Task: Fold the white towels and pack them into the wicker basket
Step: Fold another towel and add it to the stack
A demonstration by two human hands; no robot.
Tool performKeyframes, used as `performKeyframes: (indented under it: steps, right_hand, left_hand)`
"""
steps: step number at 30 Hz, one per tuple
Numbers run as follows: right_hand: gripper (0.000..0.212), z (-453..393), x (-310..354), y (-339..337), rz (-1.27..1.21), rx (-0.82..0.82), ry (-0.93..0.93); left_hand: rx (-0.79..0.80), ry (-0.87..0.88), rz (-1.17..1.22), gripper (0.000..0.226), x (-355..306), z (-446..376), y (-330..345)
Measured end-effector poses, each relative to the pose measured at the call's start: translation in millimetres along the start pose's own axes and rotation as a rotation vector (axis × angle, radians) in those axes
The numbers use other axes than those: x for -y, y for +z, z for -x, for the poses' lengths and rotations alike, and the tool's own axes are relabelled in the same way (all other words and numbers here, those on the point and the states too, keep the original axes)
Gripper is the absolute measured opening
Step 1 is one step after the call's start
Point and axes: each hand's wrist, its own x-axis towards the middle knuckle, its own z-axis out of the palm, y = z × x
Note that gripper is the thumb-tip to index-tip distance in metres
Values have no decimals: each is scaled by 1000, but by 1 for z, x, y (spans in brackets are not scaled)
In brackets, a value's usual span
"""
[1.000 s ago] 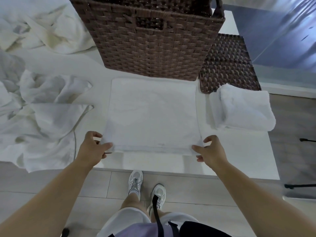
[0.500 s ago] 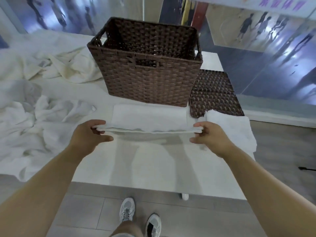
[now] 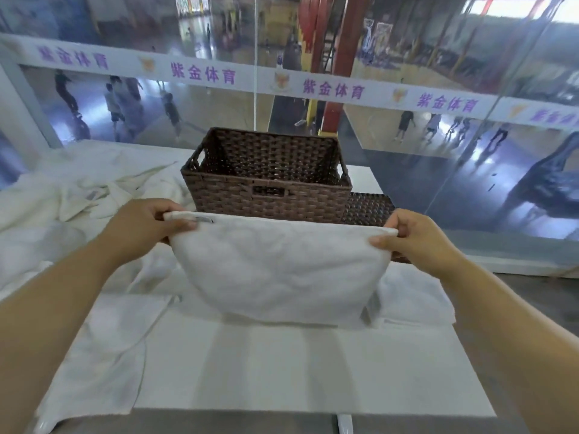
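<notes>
A folded white towel point(image 3: 282, 267) hangs in the air above the white table point(image 3: 297, 371), in front of the brown wicker basket point(image 3: 266, 183). My left hand point(image 3: 141, 227) pinches its upper left corner and my right hand point(image 3: 416, 239) pinches its upper right corner. The towel's lower edge sags just above the table. The basket stands upright behind it, and the part of its inside that shows holds no towel. A second folded white towel point(image 3: 413, 296) lies on the table to the right, partly hidden by the held one.
Several loose white towels point(image 3: 62, 208) are heaped on the left, and one point(image 3: 103, 355) drapes over the table's front left edge. The flat wicker lid point(image 3: 369, 208) lies right of the basket. A glass wall stands behind the table. Grey floor shows at the right.
Both hands have raised the towel's near edge from the table to chest height, so it now hangs folded in front of the basket. The view has tilted up.
</notes>
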Motion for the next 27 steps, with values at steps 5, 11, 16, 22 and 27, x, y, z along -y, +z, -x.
performKeyframes:
  steps: [5, 11, 16, 22, 27]
  right_hand:
    - [18, -2, 13, 1, -8, 47, 30]
    - [8, -28, -4, 13, 185, -35, 26]
    - [15, -37, 2, 8, 251, -153, -93]
    - [9, -22, -29, 9, 319, 116, 58]
    - [10, 15, -98, 49, 456, 284, 198]
  left_hand:
    - [100, 1, -11, 12, -4, -11, -16]
    - [131, 3, -104, 14, 5, -32, -8]
    - [87, 155, -142, 33, -6, -42, -16]
    - [245, 33, -165, 18, 25, -19, -1]
    - [484, -37, -390, 11, 96, 29, 40]
